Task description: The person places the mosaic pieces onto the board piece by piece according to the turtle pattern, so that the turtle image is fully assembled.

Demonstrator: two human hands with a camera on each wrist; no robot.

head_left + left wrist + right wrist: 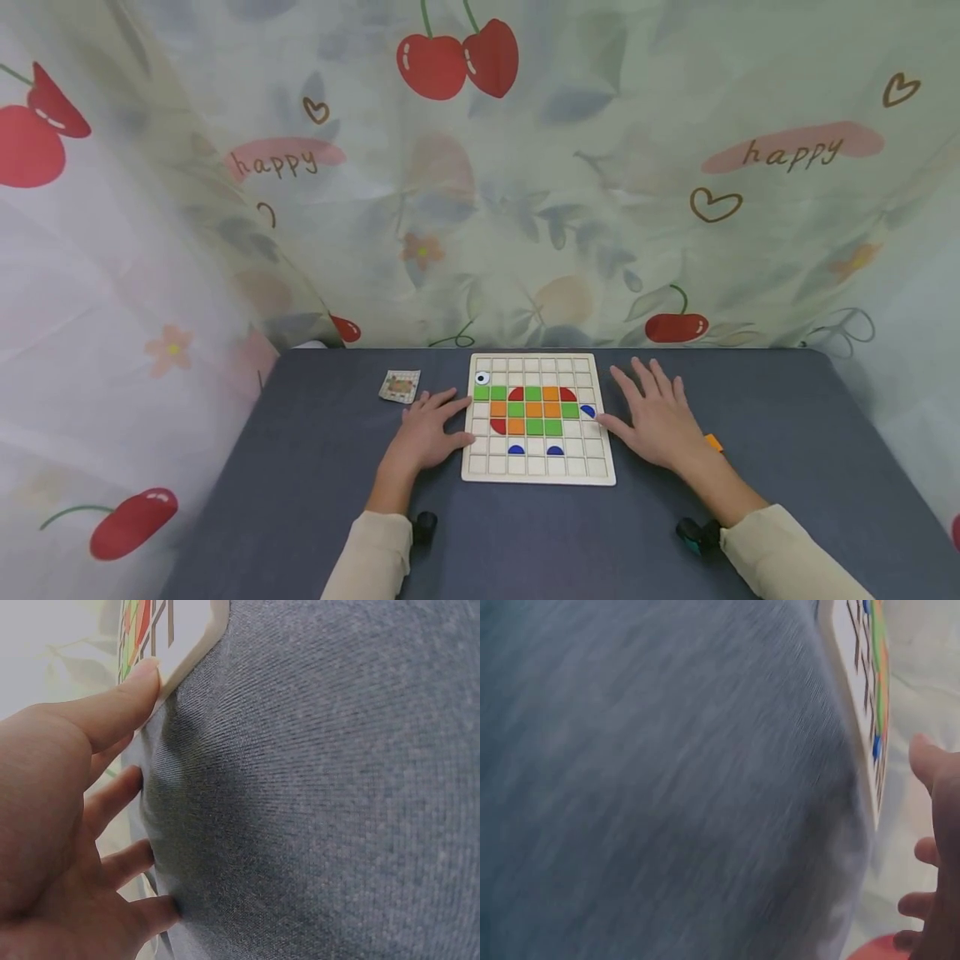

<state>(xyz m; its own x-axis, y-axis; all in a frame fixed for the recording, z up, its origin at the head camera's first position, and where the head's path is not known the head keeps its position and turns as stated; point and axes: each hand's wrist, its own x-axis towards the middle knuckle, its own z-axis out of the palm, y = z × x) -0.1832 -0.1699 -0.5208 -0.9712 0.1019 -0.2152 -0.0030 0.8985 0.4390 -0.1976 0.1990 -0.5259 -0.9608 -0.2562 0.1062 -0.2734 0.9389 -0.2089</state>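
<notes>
A pale gridded puzzle board [487,467] lies flat on the table. Green, orange and red pieces form a block on it, with a round eye piece [482,378] at upper left. Blue half-round pieces sit below and at the right, one blue piece [588,411] slightly tilted. My left hand [425,433] is spread at the board's left side, its thumb [142,682] resting on the rim. My right hand [656,421] hovers by the right edge with fingers spread, holding nothing. In the right wrist view its thumb [926,757] appears apart from the board.
A small printed card [400,386] lies to the left of the board. An orange piece [713,442] shows partly behind the right wrist. Dark cloth [525,542] covers the table, and a patterned curtain [525,208] hangs along its back edge.
</notes>
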